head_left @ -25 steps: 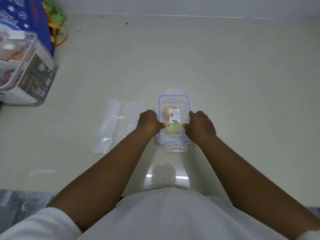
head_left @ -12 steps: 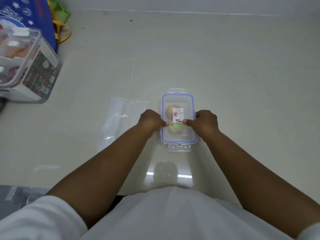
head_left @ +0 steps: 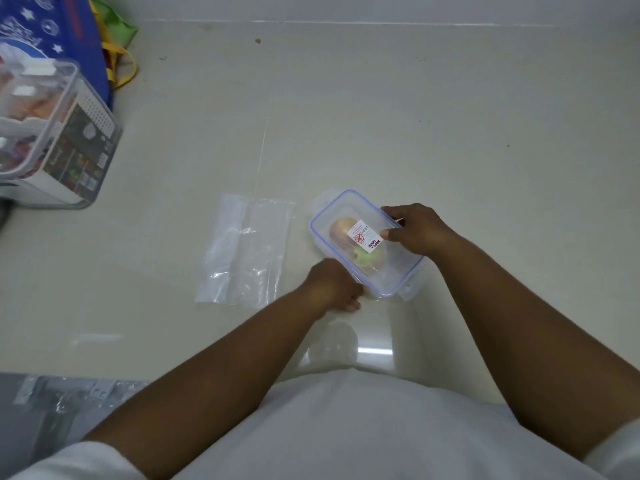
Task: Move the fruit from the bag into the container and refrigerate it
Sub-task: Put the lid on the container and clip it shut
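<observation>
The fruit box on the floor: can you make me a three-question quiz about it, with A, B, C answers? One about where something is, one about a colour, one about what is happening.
1. Where does the empty plastic bag lie?
A. To the left of the container
B. On top of the container
C. Inside the container

2. What colour is the rim of the container lid?
A. Red
B. Blue
C. Yellow

3. What is on the container?
A. Nothing, it is open
B. A towel
C. Its clear lid, with fruit showing through

Answers:
1 A, the bag lies flat on the floor beside the box.
2 B, a blue line runs round the lid.
3 C, the right hand rests on the lid and the left hand is at the near edge.
</observation>
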### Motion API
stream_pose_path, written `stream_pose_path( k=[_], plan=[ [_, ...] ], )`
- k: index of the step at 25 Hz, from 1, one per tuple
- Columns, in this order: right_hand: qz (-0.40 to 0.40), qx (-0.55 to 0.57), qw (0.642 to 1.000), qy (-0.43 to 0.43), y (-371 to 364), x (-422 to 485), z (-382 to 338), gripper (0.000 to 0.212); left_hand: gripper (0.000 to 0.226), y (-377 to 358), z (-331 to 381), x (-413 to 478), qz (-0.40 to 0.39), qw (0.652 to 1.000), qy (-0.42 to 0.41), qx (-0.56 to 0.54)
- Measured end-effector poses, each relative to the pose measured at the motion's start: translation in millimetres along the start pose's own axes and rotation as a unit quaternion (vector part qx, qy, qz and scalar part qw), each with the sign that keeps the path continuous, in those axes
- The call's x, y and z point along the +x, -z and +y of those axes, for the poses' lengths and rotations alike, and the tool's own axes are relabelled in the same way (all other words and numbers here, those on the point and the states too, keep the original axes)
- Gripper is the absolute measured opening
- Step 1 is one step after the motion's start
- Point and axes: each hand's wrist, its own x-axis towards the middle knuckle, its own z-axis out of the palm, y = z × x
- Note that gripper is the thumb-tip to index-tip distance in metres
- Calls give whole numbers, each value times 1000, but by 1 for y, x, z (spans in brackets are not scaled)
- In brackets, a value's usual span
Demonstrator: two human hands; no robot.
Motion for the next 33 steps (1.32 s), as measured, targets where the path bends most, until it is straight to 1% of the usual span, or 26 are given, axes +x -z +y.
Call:
stream_pose_path(
  k=[1,2,3,4,5,6,7,8,9,10,11,12,14,15,16,18,20,22,25,27,30,33],
  plan=[
    [-25,-17,1000,7,2,5,-1,52,5,-3,0,-8,-52,999,1,-10],
    [-40,-30,999,16,3,9,-2,54,8,-1,2,-13,-82,997,-9,-1],
    [-49,-42,998,27,2,13,-3,54,10,5,3,-15,-82,996,-29,15],
    [-58,-55,996,42,0,17,-5,52,11,13,6,-16,-48,997,-60,28],
    [-68,-71,994,57,-1,19,-7,50,11,24,8,-14,25,994,-98,37],
    [-80,-87,991,70,-2,21,-9,48,10,36,9,-11,125,982,-133,54],
    [-90,-98,988,80,-2,22,-11,47,11,48,8,-5,220,959,-158,88],
    [-96,-103,986,87,-2,22,-14,46,21,58,7,0,282,935,-166,135],
    [-92,-103,986,91,-4,20,-18,45,39,65,3,7,295,926,-155,177],
    [-73,-100,988,94,-6,17,-21,44,54,69,-1,14,275,929,-129,211],
    [-33,-100,990,96,-9,12,-24,43,62,71,-4,21,250,934,-103,232],
    [25,-107,990,94,-10,4,-26,43,62,71,-6,26,238,937,-91,238],
    [150,-131,978,57,-12,-17,-21,39,47,72,-10,33,239,942,-89,220],
    [188,-142,971,26,-12,-30,-14,36,45,73,-11,35,241,944,-91,207],
    [199,-147,969,-13,-14,-42,-6,35,48,75,-13,36,242,947,-88,192],
    [170,-129,973,-88,-19,-63,8,40,60,77,-16,36,241,954,-80,162],
    [142,-87,979,-119,-25,-72,14,47,63,76,-18,35,243,957,-78,139],
    [137,-54,981,-125,-26,-70,15,50,58,74,-19,35,242,960,-73,121],
    [138,-19,981,-137,-23,-62,15,53,43,70,-22,35,232,968,-61,70],
    [131,8,980,-150,-21,-59,18,49,35,67,-23,34,230,970,-56,55],
    [126,52,977,-166,-22,-59,23,48,30,68,-24,33,225,973,-49,12],
    [138,170,958,-185,-23,-58,28,49,35,70,-23,32,216,975,-44,-5]
  ],
)
